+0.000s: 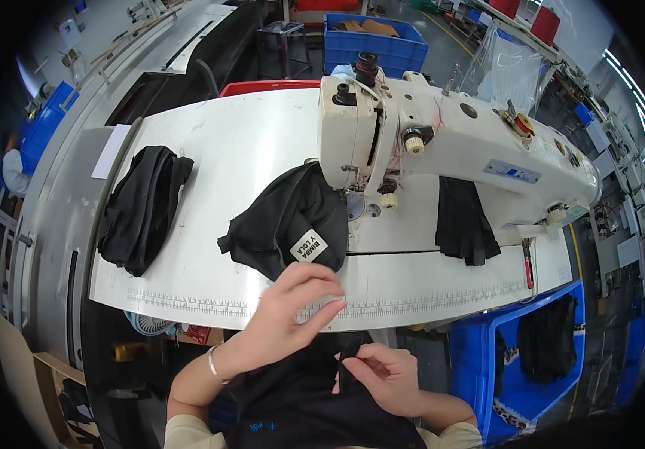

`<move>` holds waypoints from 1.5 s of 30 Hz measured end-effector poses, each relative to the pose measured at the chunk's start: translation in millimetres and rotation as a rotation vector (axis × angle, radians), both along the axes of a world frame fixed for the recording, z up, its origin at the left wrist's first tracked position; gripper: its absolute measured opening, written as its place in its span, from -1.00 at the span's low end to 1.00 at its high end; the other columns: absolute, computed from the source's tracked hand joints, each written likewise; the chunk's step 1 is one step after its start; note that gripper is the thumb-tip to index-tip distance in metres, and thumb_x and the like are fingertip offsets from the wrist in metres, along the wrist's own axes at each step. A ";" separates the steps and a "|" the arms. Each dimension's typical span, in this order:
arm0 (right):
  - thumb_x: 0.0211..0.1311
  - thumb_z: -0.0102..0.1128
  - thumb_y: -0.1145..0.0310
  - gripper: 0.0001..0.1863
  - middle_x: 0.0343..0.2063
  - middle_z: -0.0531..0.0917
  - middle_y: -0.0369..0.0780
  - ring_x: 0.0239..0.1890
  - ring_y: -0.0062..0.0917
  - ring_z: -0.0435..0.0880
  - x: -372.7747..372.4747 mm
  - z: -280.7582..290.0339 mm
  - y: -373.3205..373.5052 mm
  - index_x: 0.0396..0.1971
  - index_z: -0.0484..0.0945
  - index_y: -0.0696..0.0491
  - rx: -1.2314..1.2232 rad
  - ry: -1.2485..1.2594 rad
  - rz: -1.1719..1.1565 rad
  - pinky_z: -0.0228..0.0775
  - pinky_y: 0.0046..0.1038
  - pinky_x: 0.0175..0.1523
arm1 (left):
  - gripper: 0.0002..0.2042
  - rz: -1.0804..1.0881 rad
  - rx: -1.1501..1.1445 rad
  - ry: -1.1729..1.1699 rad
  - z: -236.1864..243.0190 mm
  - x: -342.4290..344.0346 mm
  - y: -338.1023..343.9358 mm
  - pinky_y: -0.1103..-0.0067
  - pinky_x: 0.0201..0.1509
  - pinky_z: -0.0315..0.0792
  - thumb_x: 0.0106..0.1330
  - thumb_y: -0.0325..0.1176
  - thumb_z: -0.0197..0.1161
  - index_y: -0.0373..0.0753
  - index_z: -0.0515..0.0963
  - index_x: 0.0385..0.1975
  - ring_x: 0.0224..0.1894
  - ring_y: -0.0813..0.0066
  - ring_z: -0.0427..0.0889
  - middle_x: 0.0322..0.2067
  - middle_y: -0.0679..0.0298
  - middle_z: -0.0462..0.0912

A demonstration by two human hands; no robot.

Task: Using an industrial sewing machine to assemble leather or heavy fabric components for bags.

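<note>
In front of the sewing machine (412, 127), a black fabric piece (277, 217) with a white label (308, 245) lies bunched on the table, its right side near the needle area. My left hand (292, 307) hovers over the front edge just below that piece, thumb and fingers apart and nothing between them. Lower and closer to my body, my right hand (386, 378) pinches a short black fabric strip (350, 367) between thumb and fingers. The strip hangs in front of my dark apron (300, 408).
A folded black fabric stack (145, 209) lies on the table's left side. Several black strips (466, 224) rest under the machine arm, near red-handled snips (527, 266). A blue crate (480, 359) with dark pieces stands lower right. A printed ruler (188, 303) runs along the front edge.
</note>
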State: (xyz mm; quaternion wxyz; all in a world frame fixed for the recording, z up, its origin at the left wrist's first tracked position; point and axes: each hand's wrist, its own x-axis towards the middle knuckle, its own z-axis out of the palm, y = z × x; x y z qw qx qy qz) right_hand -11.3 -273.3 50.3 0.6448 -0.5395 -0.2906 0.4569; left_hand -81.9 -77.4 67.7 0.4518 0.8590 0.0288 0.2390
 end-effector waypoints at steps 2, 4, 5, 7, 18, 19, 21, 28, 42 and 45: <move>0.23 0.02 0.70 -0.81 -0.38 0.63 -0.07 -0.47 -0.43 0.68 4.2 3.7 2.3 -0.15 0.40 0.29 0.063 -0.104 -0.021 0.57 -0.50 -0.30 | -0.67 0.110 0.762 0.132 -9.0 23.1 -5.6 0.51 -0.09 0.41 0.07 -0.51 0.20 -0.49 0.45 -0.14 -0.20 0.25 0.47 -0.28 0.03 0.47; 0.23 0.08 0.63 -0.77 -0.42 0.65 -0.16 -0.44 -0.56 0.68 7.1 6.5 8.6 -0.10 0.40 0.28 0.063 -0.006 -0.121 0.50 -0.66 -0.33 | -0.54 0.085 1.063 0.401 -16.4 32.9 -9.2 0.55 -0.17 0.41 -0.11 -0.49 0.14 -0.60 0.41 -0.13 -0.27 0.29 0.45 -0.34 0.12 0.46; 0.24 0.07 0.63 -0.73 -0.39 0.66 -0.15 -0.47 -0.55 0.69 12.6 7.1 12.2 -0.06 0.39 0.26 0.129 -0.044 -0.099 0.50 -0.65 -0.35 | -0.57 0.149 1.094 0.400 -18.8 34.6 -5.5 0.57 -0.20 0.41 -0.11 -0.48 0.14 -0.56 0.43 -0.17 -0.27 0.31 0.45 -0.34 0.12 0.46; 0.18 0.02 0.72 -0.68 -0.37 0.66 -0.07 -0.43 -0.41 0.70 29.5 5.4 20.0 -0.04 0.43 0.24 0.134 -0.291 0.064 0.55 -0.55 -0.32 | -0.65 0.175 1.153 0.400 -21.2 35.3 8.2 0.58 -0.22 0.39 -0.09 -0.46 0.13 -0.49 0.47 -0.25 -0.27 0.34 0.44 -0.35 0.15 0.46; -0.05 0.19 0.53 -0.64 -0.36 0.60 -0.08 -0.25 -0.26 0.59 155.1 -49.2 106.1 -0.17 0.53 0.30 0.126 -1.988 -0.007 0.40 -0.28 -0.07 | -0.83 0.178 0.782 0.208 -25.9 75.7 51.2 0.52 -0.19 0.35 -0.10 -0.38 0.19 -0.32 0.48 -0.52 -0.28 0.35 0.44 -0.46 0.22 0.40; -0.05 0.19 0.53 -0.64 -0.36 0.60 -0.08 -0.25 -0.26 0.59 155.8 -51.0 109.5 -0.17 0.53 0.30 0.168 -1.998 -0.001 0.40 -0.28 -0.07 | -0.79 0.188 0.965 0.170 -28.4 76.3 48.1 0.51 -0.20 0.35 -0.10 -0.37 0.18 -0.35 0.51 -0.46 -0.32 0.35 0.44 -0.46 0.21 0.41; -0.05 0.21 0.50 -0.68 -0.35 0.59 -0.07 -0.23 -0.25 0.58 156.0 -51.6 113.5 -0.22 0.55 0.29 0.173 -2.036 0.004 0.37 -0.20 -0.02 | -0.70 0.117 1.319 0.049 -34.0 78.2 46.7 0.51 -0.23 0.35 -0.08 -0.35 0.16 -0.41 0.54 -0.35 -0.41 0.39 0.43 -0.45 0.19 0.41; -0.05 0.19 0.42 -0.63 -0.10 0.52 -0.11 -0.08 -0.27 0.53 161.7 -51.2 111.7 -0.17 0.55 0.21 0.072 -1.990 0.115 0.39 -0.23 -0.02 | -0.77 0.073 0.590 0.049 -49.5 92.7 69.1 0.50 -0.36 0.39 0.08 -0.25 0.27 -0.24 0.44 -0.41 -0.42 0.31 0.51 -0.51 0.25 0.46; 0.07 0.23 0.41 -0.85 -0.44 0.58 -0.32 -0.33 -0.60 0.55 159.9 -29.2 100.1 -0.31 0.56 0.04 -0.165 -0.708 0.193 0.37 -0.59 -0.15 | -0.68 -0.018 0.721 0.212 -45.7 79.6 80.5 0.35 -0.15 0.47 -0.15 -0.53 0.23 -0.29 0.60 -0.28 -0.12 0.17 0.54 -0.20 0.10 0.57; 0.16 0.15 0.38 -0.82 -0.29 0.54 -0.26 -0.14 -0.52 0.49 148.6 -50.7 100.9 -0.23 0.53 0.06 -0.028 -1.038 0.166 0.31 -0.48 0.01 | -0.69 0.051 0.328 0.407 -44.5 75.7 88.9 0.33 -0.14 0.47 -0.15 -0.55 0.24 -0.27 0.61 -0.29 -0.18 0.12 0.57 -0.23 0.12 0.59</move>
